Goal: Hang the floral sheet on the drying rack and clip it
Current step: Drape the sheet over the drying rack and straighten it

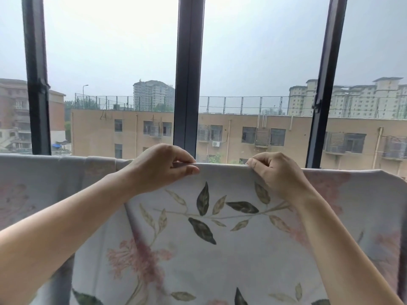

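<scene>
The floral sheet (220, 249), pale grey with pink flowers and dark green leaves, hangs spread across the lower half of the view, its top fold running level in front of the window. My left hand (163, 168) pinches the top edge between thumb and fingers at the middle. My right hand (277, 172) pinches the same edge a short way to the right. The stretch of edge between the hands is taut. The drying rack's bar is hidden under the fold. No clip is visible.
Right behind the sheet stands a large window with dark vertical frame posts (189, 84). Beige and brick buildings lie outside under a grey sky. More of the sheet (44, 183) drapes to the left, showing its faded reverse side.
</scene>
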Motion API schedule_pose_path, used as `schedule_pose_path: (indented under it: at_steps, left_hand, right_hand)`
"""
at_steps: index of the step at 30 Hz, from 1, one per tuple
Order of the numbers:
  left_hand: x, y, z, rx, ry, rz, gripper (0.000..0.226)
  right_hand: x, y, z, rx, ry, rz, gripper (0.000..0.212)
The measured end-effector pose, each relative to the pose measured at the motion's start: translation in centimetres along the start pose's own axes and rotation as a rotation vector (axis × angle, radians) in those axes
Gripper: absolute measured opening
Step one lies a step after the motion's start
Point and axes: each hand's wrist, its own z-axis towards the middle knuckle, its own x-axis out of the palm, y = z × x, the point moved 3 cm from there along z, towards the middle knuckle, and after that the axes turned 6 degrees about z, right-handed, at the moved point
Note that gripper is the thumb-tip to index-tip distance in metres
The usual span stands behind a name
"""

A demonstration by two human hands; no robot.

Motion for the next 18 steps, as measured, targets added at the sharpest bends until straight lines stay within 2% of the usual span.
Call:
schedule_pose_path:
  at_steps: [6, 8, 11, 14, 18]
  left_hand:
    - [-0.7, 0.6, -0.7, -0.006, 0.030, 0.047, 0.022]
    - [-1.6, 0.8, -1.6, -0.004, 0.005, 0.133, 0.025]
    - [-3.2, 1.7, -3.5, 0.002, -0.027, 0.239, 0.029]
    - [-4.2, 3.1, -5.1, -0.050, -0.035, 0.246, 0.029]
    - [-4.9, 4.3, -6.7, -0.119, -0.049, 0.210, 0.028]
  right_hand:
    - [3.0, 4.0, -1.9, -0.333, -0.106, -0.125, 0.026]
    - [3.5, 4.6, -1.8, -0.340, -0.115, -0.146, 0.026]
    - [3.2, 4.0, -1.6, -0.249, -0.141, -0.143, 0.032]
    - [3.6, 4.7, -1.3, -0.212, -0.096, -0.219, 0.041]
    - [6.6, 8.8, -0.9, -0.273, -0.065, -0.190, 0.037]
